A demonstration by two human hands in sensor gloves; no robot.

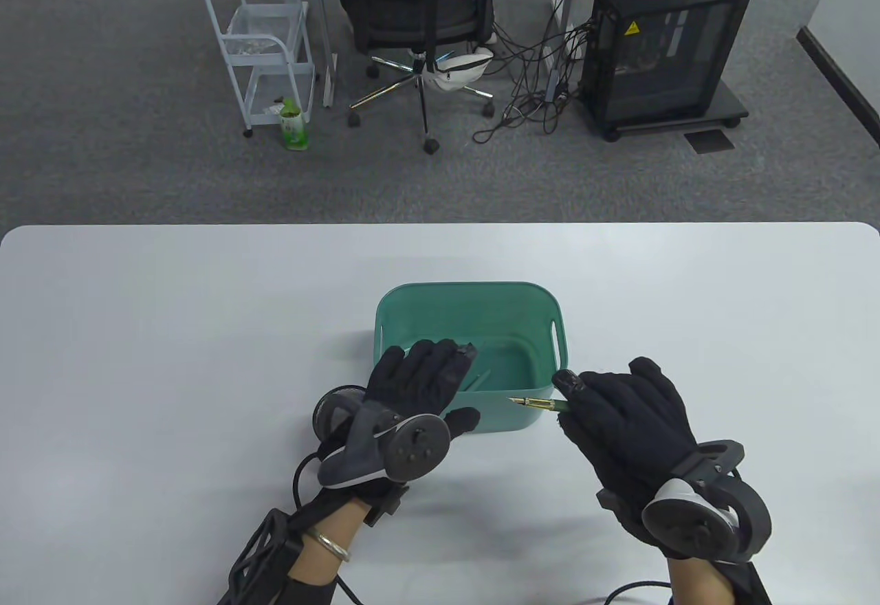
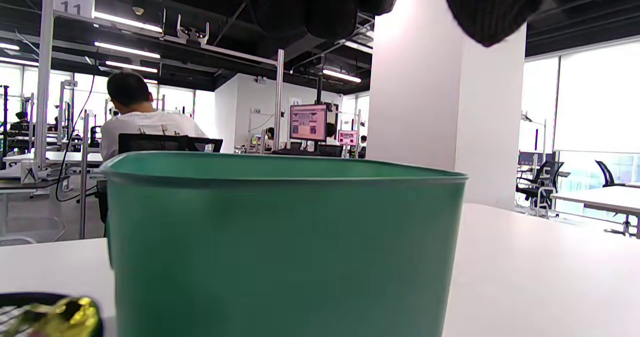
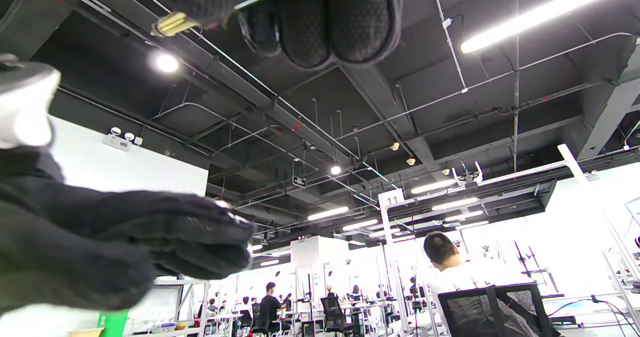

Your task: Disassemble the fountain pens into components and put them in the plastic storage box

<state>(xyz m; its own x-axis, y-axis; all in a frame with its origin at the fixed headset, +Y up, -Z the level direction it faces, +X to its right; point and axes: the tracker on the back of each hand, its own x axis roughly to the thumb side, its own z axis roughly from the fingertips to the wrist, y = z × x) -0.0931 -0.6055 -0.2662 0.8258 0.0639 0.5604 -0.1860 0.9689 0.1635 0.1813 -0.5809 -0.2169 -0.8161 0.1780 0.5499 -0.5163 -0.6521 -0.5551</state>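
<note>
A teal plastic storage box [image 1: 550,309] stands in the middle of the white table; a slim green pen part [image 1: 478,379] lies on its floor. My left hand [image 1: 454,385] hovers flat over the box's near left corner, fingers straight and holding nothing. My right hand [image 1: 569,402], just right of the box's near right corner, grips a green pen section [image 1: 543,405] whose gold nib points left over the rim. The left wrist view shows the box's outer wall [image 2: 280,247] close up. In the right wrist view the fingers [image 3: 325,22] curl round the pen, its gold nib [image 3: 172,24] sticking out.
The table's far edge [image 1: 440,224] runs across the middle of the view. Beyond it on the carpet stand an office chair [image 1: 419,20], a white trolley [image 1: 261,48], a green bottle [image 1: 294,127] and a black computer case [image 1: 663,48]. Bare tabletop lies on either side of the box.
</note>
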